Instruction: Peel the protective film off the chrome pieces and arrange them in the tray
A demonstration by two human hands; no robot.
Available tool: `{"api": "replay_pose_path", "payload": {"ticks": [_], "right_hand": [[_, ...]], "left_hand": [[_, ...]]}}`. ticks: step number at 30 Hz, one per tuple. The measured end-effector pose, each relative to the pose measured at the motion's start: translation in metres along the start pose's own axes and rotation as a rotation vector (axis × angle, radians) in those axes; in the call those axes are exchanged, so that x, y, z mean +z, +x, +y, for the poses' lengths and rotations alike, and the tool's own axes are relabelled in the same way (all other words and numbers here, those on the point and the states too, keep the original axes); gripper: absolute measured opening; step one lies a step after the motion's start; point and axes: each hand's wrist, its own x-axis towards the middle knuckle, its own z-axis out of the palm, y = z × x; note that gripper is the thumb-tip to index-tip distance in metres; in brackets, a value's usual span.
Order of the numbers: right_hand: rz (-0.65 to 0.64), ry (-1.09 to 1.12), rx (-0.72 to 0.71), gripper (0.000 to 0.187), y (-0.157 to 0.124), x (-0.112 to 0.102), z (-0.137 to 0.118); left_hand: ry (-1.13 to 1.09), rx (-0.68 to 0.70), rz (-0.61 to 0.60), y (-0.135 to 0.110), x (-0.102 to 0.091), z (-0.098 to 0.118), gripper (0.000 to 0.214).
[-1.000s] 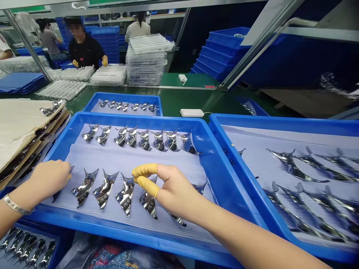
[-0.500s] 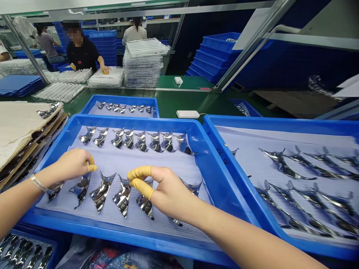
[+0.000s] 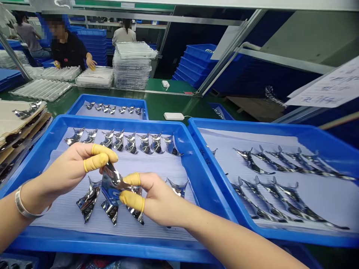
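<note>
A curved, mirror-bright chrome piece (image 3: pixel 110 183) with pointed corners is raised above the middle blue tray (image 3: pixel 84 244). My left hand (image 3: pixel 68 164) pinches its upper end between thumb and fingers. From the right, my right hand (image 3: pixel 159 198) grips its side edge. Yellow finger cots cover the fingertips that show on both hands. Below lie similar chrome pieces on white paper, one of them left of the held piece (image 3: pixel 89 200), some partly hidden by my hands. Another row of chrome pieces (image 3: pixel 131 142) lines the tray's far side.
A second blue tray (image 3: pixel 218 183) on the right carries longer chrome pieces. Behind stands a smaller blue tray (image 3: pixel 71 108). Stacked cardboard (image 3: pixel 25 129) is at left. Across the green table, a co-worker (image 3: pixel 68 48) has a hand on clear plastic trays (image 3: pixel 95 77).
Both hands have come together and now hold a chrome piece lifted off the paper. My left hand moved right and lower, closing on it. The view has shifted slightly right.
</note>
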Motion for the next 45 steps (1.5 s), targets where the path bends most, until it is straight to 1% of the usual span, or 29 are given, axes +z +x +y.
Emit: {"api": "replay_pose_path", "payload": {"ticks": [2, 4, 8, 10, 13, 15, 18, 23, 26, 29, 39, 42, 45], "right_hand": [[-0.003, -0.006, -0.015, 0.012, -0.001, 0.002, 0.001], [0.001, -0.051, -0.061, 0.011, -0.003, 0.004, 0.002], [0.043, -0.228, -0.258, 0.011, -0.004, 0.007, 0.007], [0.059, -0.303, -0.348, 0.013, -0.005, 0.008, 0.01], [0.076, -0.366, -0.417, 0.014, -0.006, 0.009, 0.011], [0.099, -0.368, -0.429, 0.014, -0.006, 0.01, 0.01], [0.132, -0.306, -0.424, 0.014, -0.007, 0.011, 0.006], [0.134, -0.187, -0.341, 0.017, -0.007, 0.01, 0.001], [0.131, -0.164, -0.33, 0.021, -0.007, 0.009, 0.0], [0.135, -0.189, -0.352, 0.022, -0.007, 0.009, 0.001], [0.134, -0.363, -0.386, 0.018, -0.007, 0.007, 0.007], [0.134, -0.405, -0.398, 0.019, -0.006, 0.007, 0.01], [0.116, -0.447, -0.403, 0.016, -0.007, 0.006, 0.013]], "left_hand": [[-0.104, -0.023, 0.011, -0.001, 0.001, -0.006, 0.023], [-0.163, -0.057, 0.024, -0.003, 0.002, -0.01, 0.023], [-0.205, -0.135, 0.019, -0.006, 0.007, -0.012, 0.023], [-0.225, -0.152, 0.016, -0.007, 0.008, -0.013, 0.025], [-0.237, -0.149, 0.043, -0.008, 0.008, -0.014, 0.029], [-0.225, -0.135, 0.057, -0.009, 0.006, -0.016, 0.029], [-0.183, -0.122, 0.038, -0.008, 0.004, -0.019, 0.026], [-0.115, -0.109, -0.064, -0.008, 0.002, -0.021, 0.021], [-0.112, -0.083, -0.113, -0.009, 0.002, -0.018, 0.013], [-0.088, -0.075, -0.128, -0.01, 0.003, -0.015, 0.007], [0.069, -0.011, -0.106, -0.014, 0.002, -0.012, 0.014], [0.119, 0.004, -0.105, -0.015, 0.001, -0.01, 0.013], [0.155, 0.019, -0.093, -0.015, 0.002, -0.01, 0.011]]}}
